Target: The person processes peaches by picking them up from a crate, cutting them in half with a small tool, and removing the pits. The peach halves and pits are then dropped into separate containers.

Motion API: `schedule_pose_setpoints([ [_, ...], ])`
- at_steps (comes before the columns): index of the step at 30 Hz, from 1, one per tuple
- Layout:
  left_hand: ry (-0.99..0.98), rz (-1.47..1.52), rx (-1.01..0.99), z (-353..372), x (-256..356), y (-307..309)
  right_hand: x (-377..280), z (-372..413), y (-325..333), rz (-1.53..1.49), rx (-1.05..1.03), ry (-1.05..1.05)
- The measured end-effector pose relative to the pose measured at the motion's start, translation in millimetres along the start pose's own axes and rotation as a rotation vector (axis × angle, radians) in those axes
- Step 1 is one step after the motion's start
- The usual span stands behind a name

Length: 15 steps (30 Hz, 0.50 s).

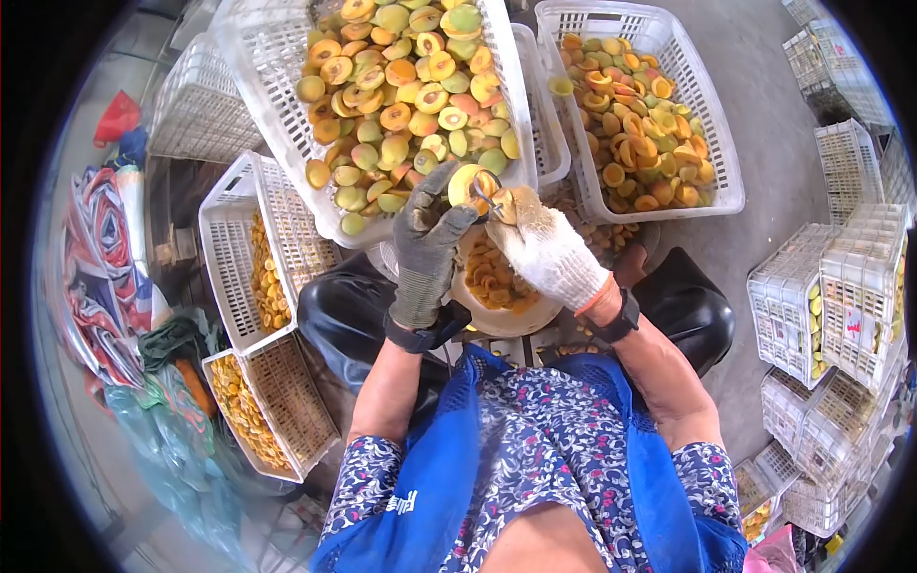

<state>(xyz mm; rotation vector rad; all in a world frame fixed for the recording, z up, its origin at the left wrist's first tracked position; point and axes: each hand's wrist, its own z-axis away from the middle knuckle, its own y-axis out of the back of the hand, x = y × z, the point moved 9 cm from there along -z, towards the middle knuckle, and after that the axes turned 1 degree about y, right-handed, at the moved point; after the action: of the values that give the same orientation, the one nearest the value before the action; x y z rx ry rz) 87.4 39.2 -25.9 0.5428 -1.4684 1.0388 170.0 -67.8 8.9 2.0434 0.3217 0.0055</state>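
Observation:
My left hand, in a dark grey glove, grips an apricot half with its orange flesh showing. My right hand, in a white glove with a stained thumb and fingertips, is closed on a small pitting tool. The thin curved metal end of that tool touches the fruit; its handle is hidden in the glove. Below both hands, between my knees, stands a round bowl with orange fruit pieces in it. Just ahead, a large white crate holds many halved apricots, some with stones.
A second white crate at the front right contains hollowed halves. Two crates with orange pieces sit at my left, near plastic bags. Stacked crates line the right side. Brown stones lie beyond the bowl.

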Motion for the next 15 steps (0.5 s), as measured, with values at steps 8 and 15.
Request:
schedule_pose_setpoints([
  [8, -0.124, -0.424, -0.095, -11.8, 0.9, -16.2, 14.6, 12.3, -20.9, -0.206, -0.033, -0.013],
  [15, 0.180, 0.030, -0.239, -12.0, -33.1, -31.7, 50.5, 40.6, -48.5, -1.291, -0.351, -0.940],
])
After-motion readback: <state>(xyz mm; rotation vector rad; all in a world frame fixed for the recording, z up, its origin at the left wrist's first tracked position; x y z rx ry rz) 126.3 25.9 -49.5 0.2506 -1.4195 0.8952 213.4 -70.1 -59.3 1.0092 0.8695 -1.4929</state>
